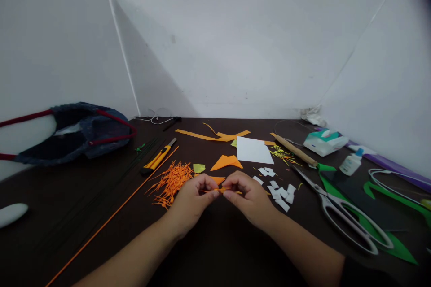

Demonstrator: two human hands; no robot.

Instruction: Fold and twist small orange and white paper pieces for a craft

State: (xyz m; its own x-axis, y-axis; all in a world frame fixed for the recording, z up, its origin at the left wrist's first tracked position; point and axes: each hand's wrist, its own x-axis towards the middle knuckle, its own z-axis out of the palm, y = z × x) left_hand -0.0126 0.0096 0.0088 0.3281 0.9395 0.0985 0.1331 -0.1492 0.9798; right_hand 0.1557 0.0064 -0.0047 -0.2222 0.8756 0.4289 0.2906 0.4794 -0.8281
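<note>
Together, both hands (220, 195) pinch orange sliver (222, 190) between fingertips.

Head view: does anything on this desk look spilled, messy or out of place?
Nothing damaged, just craft litter: orange slivers lie scattered in a loose heap beside the left hand, white paper bits are strewn by the right hand, and both hands pinch an orange strip.

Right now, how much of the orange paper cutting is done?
Done: a pile of thin orange slivers lies on the table beside the left hand. In hand: the left hand and the right hand pinch one orange sliver between their fingertips. Left, it seems: an orange triangle and long orange strips farther back lie untouched, and the scissors rest unused at the right.
</note>
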